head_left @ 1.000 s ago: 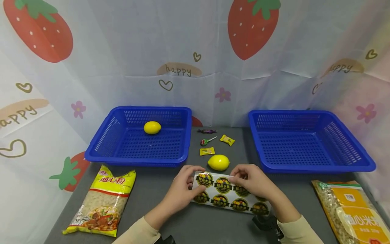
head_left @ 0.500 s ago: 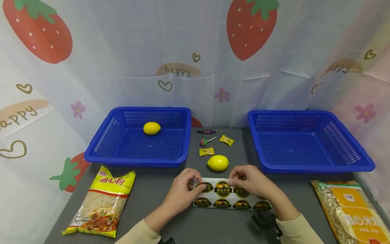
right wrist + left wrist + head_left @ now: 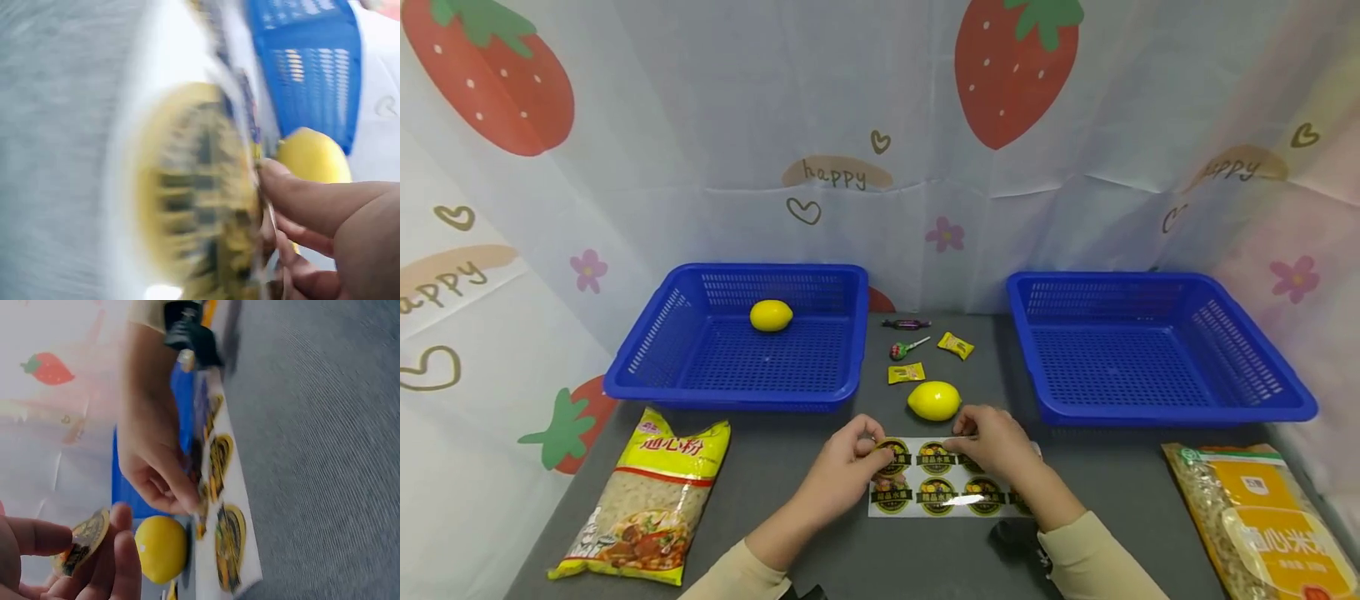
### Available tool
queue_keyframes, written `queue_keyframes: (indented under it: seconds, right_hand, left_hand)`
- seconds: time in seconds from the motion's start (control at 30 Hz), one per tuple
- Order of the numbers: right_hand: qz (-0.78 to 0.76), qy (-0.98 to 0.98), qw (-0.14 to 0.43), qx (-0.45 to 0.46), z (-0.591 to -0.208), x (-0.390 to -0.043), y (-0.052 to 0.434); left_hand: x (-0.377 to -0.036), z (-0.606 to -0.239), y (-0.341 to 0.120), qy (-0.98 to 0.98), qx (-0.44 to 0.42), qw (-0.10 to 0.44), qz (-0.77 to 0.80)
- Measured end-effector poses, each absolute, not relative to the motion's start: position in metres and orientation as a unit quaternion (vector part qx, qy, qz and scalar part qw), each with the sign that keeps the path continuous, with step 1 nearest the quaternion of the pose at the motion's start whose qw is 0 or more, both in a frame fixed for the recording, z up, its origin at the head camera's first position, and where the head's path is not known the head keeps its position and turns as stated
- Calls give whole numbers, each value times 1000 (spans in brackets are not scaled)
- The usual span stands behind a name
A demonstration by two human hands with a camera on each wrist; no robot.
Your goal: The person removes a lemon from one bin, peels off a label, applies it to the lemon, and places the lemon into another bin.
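Observation:
My left hand [image 3: 842,462] pinches a round black-and-gold sticker [image 3: 94,537] between thumb and fingers; in the left wrist view it is off the sheet. My right hand [image 3: 996,446] grips the upper edge of a white sheet of fruit stickers [image 3: 917,510], thumb on the front. The sheet is held tilted above the grey table, and the right hand and forearm cover its right part. Just beyond the hands lies a lemon [image 3: 934,401]. The right wrist view is blurred over the sheet.
Blue baskets stand at back left [image 3: 730,395] and back right [image 3: 1180,414]; a lemon [image 3: 771,316] lies in the left one. Between them are yellow candies [image 3: 906,372], a lollipop [image 3: 900,350] and a purple candy [image 3: 906,324]. Pasta bags flank the left [image 3: 647,500] and right [image 3: 1262,517].
The right hand has moved left and slightly down with the sticker sheet, which has shifted left. The left hand's fingers have come away from the sheet's upper left corner, pinching a sticker.

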State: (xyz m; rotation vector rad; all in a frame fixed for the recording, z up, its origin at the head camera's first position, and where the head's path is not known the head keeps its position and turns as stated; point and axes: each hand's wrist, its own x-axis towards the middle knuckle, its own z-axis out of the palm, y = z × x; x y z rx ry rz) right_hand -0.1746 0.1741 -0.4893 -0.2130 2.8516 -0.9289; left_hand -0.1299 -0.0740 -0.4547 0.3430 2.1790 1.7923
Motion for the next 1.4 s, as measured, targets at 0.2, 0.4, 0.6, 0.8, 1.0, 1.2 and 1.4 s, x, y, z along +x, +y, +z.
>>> queue_keyframes:
  seconds: [0.2, 0.4, 0.6, 0.8, 1.0, 1.2, 1.4]
  right_hand:
    - [-240, 969, 13, -56, -481, -169, 173]
    - [-273, 960, -33, -54, -457, -170, 172]
    - [-330, 941, 10, -71, -458, -190, 161]
    - [-330, 941, 60, -33, -474, -204, 156]
    - [-372, 926, 60, -23, -478, -202, 160]
    - [-543, 834, 78, -51, -467, -189, 171]
    - [-609, 781, 121, -68, -456, -177, 175]
  left_hand:
    - [-131, -452, -72, 717, 102, 193, 662]
    - [-133, -450, -70, 718, 109, 202, 657]
    - [-134, -453, -69, 724, 113, 194, 653]
    - [-135, -454, -67, 720, 117, 191, 656]
    - [-137, -452, -66, 717, 113, 196, 660]
    - [-138, -452, -67, 720, 109, 180, 661]
    - [-140, -452, -67, 714, 100, 158, 675]
